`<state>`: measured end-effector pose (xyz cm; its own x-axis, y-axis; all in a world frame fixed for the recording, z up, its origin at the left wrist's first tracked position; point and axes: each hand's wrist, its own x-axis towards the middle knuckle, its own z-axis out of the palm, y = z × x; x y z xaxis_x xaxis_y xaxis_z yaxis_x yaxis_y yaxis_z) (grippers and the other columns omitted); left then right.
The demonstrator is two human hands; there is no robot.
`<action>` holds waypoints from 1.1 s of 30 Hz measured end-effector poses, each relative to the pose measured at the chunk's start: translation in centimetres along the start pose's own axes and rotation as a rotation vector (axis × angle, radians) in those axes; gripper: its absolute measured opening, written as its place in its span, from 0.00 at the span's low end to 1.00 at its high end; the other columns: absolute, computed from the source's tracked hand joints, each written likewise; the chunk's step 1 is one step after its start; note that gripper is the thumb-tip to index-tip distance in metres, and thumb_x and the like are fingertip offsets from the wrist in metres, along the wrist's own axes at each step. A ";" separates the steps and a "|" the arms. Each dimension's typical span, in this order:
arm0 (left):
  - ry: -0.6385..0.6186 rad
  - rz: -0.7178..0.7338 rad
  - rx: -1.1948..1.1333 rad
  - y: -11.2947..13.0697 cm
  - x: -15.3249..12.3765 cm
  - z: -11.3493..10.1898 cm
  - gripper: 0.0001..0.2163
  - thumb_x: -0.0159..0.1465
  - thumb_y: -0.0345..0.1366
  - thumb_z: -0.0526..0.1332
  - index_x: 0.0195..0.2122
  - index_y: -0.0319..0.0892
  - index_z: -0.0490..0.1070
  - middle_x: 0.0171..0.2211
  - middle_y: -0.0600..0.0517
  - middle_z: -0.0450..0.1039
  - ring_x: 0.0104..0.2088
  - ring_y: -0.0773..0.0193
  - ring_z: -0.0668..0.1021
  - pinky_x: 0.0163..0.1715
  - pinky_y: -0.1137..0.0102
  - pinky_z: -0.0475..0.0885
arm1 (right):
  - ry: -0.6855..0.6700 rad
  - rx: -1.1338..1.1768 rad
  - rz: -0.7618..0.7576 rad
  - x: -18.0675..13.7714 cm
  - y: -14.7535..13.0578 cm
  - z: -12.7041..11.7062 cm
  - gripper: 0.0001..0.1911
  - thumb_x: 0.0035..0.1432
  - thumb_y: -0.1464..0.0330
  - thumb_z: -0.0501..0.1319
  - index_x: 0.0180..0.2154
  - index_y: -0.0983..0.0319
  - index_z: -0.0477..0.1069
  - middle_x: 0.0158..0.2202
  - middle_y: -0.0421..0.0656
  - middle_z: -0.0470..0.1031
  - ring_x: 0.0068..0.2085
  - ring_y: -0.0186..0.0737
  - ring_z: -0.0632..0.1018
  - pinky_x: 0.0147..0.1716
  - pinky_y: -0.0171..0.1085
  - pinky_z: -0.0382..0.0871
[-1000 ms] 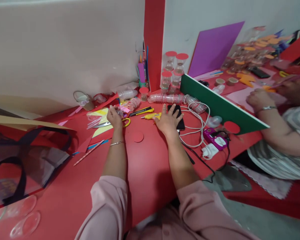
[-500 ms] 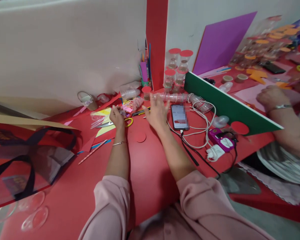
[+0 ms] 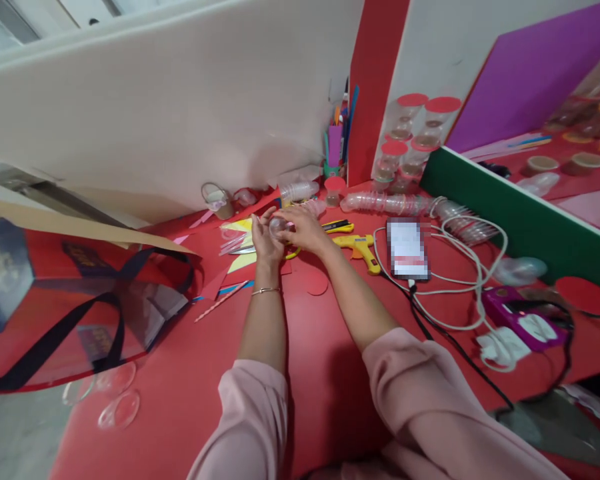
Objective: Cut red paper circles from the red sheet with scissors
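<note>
My left hand and my right hand meet over the red table, fingers closed together on a small clear plastic cup. Under them lie scissors with yellow handles, yellow paper and pink scraps. A yellow glue gun and a yellow box cutter lie just right of my right hand. A lit phone on a white cable rests farther right. A red paper disc lies below my wrists.
A red bag with black straps fills the left. Clear plastic lids sit at the near left edge. Stacked clear cups, red-lidded jars, a pen holder, a green board, a purple sheet and a purple charger stand right.
My right hand left the phone and moved left to join my left hand on the clear cup. The view turned left, so the person at the right is out of sight.
</note>
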<state>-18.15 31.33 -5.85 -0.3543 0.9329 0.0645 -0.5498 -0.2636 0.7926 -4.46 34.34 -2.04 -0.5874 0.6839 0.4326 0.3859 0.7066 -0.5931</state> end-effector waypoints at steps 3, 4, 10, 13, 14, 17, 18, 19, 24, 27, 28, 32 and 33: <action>-0.008 -0.039 -0.001 0.1 -0.3 0.4 0.28 0.68 0.64 0.54 0.45 0.43 0.76 0.43 0.43 0.80 0.43 0.57 0.83 0.42 0.64 0.78 | 0.045 -0.085 0.053 0.0 -0.6 0.0 0.23 0.63 0.64 0.68 0.59 0.54 0.76 0.60 0.44 0.79 0.63 0.50 0.72 0.67 0.53 0.54; -0.014 -0.056 -0.016 0.1 -0.4 0.6 0.25 0.68 0.61 0.56 0.45 0.43 0.76 0.43 0.44 0.80 0.44 0.57 0.83 0.42 0.65 0.78 | 0.054 -0.100 0.067 -0.1 -0.7 -0.1 0.23 0.65 0.63 0.67 0.60 0.54 0.76 0.59 0.44 0.79 0.62 0.50 0.73 0.67 0.53 0.54; -0.117 -0.203 -0.090 0.2 -1.1 1.0 0.12 0.65 0.42 0.65 0.45 0.41 0.78 0.42 0.46 0.83 0.39 0.63 0.84 0.40 0.70 0.80 | 0.108 -0.104 0.172 -0.2 -0.6 -1.4 0.27 0.73 0.54 0.57 0.64 0.62 0.72 0.54 0.49 0.82 0.54 0.48 0.79 0.60 0.44 0.63; -0.086 -0.253 -0.099 0.1 -0.9 0.8 0.16 0.68 0.48 0.65 0.45 0.40 0.78 0.37 0.46 0.84 0.35 0.62 0.85 0.38 0.70 0.81 | 0.151 -0.077 0.187 -0.2 -0.2 -1.9 0.25 0.77 0.57 0.49 0.62 0.61 0.74 0.55 0.47 0.82 0.55 0.46 0.80 0.58 0.41 0.66; -0.072 -0.263 -0.113 0.1 -0.8 0.8 0.18 0.69 0.51 0.63 0.45 0.40 0.77 0.36 0.46 0.84 0.35 0.62 0.85 0.38 0.70 0.81 | 0.157 -0.067 0.188 -0.2 -0.1 -2.1 0.24 0.77 0.59 0.49 0.61 0.61 0.75 0.55 0.47 0.82 0.55 0.46 0.80 0.58 0.41 0.67; -0.043 -0.266 -0.143 0.0 -0.4 0.6 0.23 0.70 0.57 0.60 0.49 0.40 0.76 0.35 0.46 0.84 0.32 0.62 0.86 0.36 0.70 0.83 | 0.139 -0.057 0.188 -0.3 0.0 -2.5 0.21 0.71 0.65 0.55 0.60 0.60 0.76 0.55 0.46 0.82 0.55 0.46 0.80 0.58 0.42 0.69; -0.035 -0.265 -0.143 -0.1 -0.3 0.5 0.24 0.70 0.57 0.60 0.51 0.40 0.75 0.35 0.47 0.84 0.31 0.62 0.86 0.34 0.70 0.83 | 0.126 -0.061 0.185 -0.3 0.0 -2.7 0.21 0.68 0.68 0.57 0.60 0.60 0.76 0.55 0.46 0.82 0.54 0.46 0.81 0.58 0.43 0.69; -0.026 -0.266 -0.138 -0.2 -0.2 0.5 0.25 0.69 0.58 0.59 0.53 0.41 0.74 0.34 0.47 0.84 0.30 0.63 0.85 0.32 0.70 0.82 | 0.117 -0.065 0.180 -0.3 -0.1 -2.8 0.22 0.66 0.70 0.58 0.59 0.59 0.77 0.54 0.46 0.83 0.54 0.47 0.81 0.58 0.43 0.70; 0.036 -0.267 -0.134 -0.2 -0.2 0.5 0.28 0.68 0.60 0.60 0.56 0.41 0.74 0.34 0.46 0.84 0.27 0.63 0.84 0.26 0.72 0.80 | 0.089 -0.059 0.132 -0.2 -1.1 -2.7 0.24 0.60 0.72 0.60 0.57 0.60 0.78 0.55 0.46 0.82 0.54 0.48 0.80 0.58 0.45 0.71; 0.000 -0.256 -0.146 0.1 -0.6 0.5 0.26 0.68 0.57 0.61 0.56 0.41 0.74 0.35 0.46 0.84 0.29 0.61 0.85 0.27 0.70 0.81 | 0.084 -0.062 0.117 -0.3 -1.2 -2.4 0.21 0.64 0.67 0.62 0.58 0.58 0.78 0.55 0.46 0.82 0.55 0.49 0.80 0.57 0.45 0.71; -0.039 -0.255 -0.155 0.2 -0.8 0.6 0.25 0.69 0.56 0.62 0.56 0.42 0.74 0.35 0.47 0.84 0.29 0.61 0.85 0.27 0.70 0.81 | 0.081 -0.065 0.120 -0.3 -1.1 -2.3 0.20 0.67 0.65 0.60 0.58 0.57 0.78 0.55 0.46 0.83 0.54 0.48 0.80 0.57 0.44 0.71; -0.160 -0.290 -0.171 0.4 -1.4 1.0 0.21 0.70 0.51 0.62 0.57 0.43 0.74 0.35 0.48 0.84 0.26 0.62 0.84 0.27 0.69 0.82 | 0.073 -0.079 0.186 -0.4 -0.4 -2.3 0.18 0.73 0.60 0.56 0.53 0.56 0.82 0.51 0.45 0.85 0.50 0.46 0.82 0.52 0.41 0.72; -0.154 -0.311 -0.168 0.3 -1.4 1.1 0.20 0.70 0.50 0.61 0.56 0.43 0.74 0.35 0.48 0.84 0.27 0.61 0.84 0.27 0.68 0.83 | 0.070 -0.091 0.219 -0.4 -0.3 -2.3 0.17 0.73 0.59 0.57 0.52 0.55 0.82 0.50 0.45 0.85 0.49 0.46 0.83 0.50 0.41 0.72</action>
<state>-17.02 30.24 -5.02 -0.0402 0.9972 -0.0631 -0.7339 0.0134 0.6791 -2.71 34.29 -0.48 -0.4331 0.8311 0.3489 0.5627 0.5517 -0.6156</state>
